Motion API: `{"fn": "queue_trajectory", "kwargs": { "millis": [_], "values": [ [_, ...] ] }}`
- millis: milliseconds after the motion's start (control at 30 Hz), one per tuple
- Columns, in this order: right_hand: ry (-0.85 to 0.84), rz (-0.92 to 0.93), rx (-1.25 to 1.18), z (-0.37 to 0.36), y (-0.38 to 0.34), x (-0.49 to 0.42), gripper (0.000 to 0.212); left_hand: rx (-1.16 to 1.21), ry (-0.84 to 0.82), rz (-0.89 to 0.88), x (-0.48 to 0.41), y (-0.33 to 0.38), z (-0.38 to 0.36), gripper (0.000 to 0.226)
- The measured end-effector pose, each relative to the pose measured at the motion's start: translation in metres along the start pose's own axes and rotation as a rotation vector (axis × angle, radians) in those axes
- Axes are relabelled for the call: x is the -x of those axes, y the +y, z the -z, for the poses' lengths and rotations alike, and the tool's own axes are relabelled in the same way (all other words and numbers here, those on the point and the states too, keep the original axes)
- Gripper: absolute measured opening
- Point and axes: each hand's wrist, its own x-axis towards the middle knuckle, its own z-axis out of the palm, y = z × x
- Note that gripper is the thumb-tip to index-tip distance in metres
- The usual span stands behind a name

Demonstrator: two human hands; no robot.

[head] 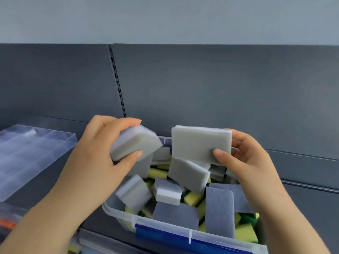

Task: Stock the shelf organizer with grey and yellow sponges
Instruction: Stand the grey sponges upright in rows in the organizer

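Observation:
My left hand (102, 151) grips a grey sponge (135, 143) between thumb and fingers, lifted above the left side of a clear plastic bin (165, 226). My right hand (245, 158) holds a second grey sponge (200, 142) flat-on, thumb on its front face, above the bin's far side. The bin is full of several loose grey sponges (187, 173) and yellow-green sponges (192, 197). A clear shelf organizer (29, 153) with dividers lies on the grey shelf at the left, apart from both hands.
A dark grey shelf back panel (220, 88) with a slotted upright (117, 83) rises behind the bin. The bin has a blue handle (176, 235) on its near rim. Another clear container with something orange (9, 222) sits at the lower left.

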Motion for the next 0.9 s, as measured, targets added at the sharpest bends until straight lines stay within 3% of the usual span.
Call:
{"fn": "queue_trajectory", "kwargs": {
  "millis": [100, 267, 433, 533, 733, 900],
  "values": [
    [0.006, -0.016, -0.096, -0.032, 0.004, 0.003, 0.034, -0.104, 0.051, 0.036, 0.017, -0.028, 0.018, 0.055],
    [-0.031, 0.027, 0.003, -0.117, -0.005, 0.018, 0.037, -0.188, 0.045, 0.039, 0.051, -0.085, 0.067, 0.041],
    [-0.119, 0.284, 0.445, -0.243, -0.012, 0.052, 0.05, -0.306, -0.004, 0.022, 0.108, -0.18, 0.132, 0.044],
    [-0.266, 0.403, 0.539, -0.332, -0.01, 0.079, 0.058, -0.366, -0.042, 0.038, 0.149, -0.249, 0.175, 0.056],
    [-0.435, 0.381, 0.55, -0.454, -0.003, 0.111, 0.051, -0.308, -0.061, 0.213, 0.213, -0.341, 0.232, 0.068],
    [-0.379, 0.362, 0.518, -0.515, -0.006, 0.096, 0.049, -0.358, -0.039, 0.238, 0.218, -0.398, 0.264, 0.062]
  ]
}}
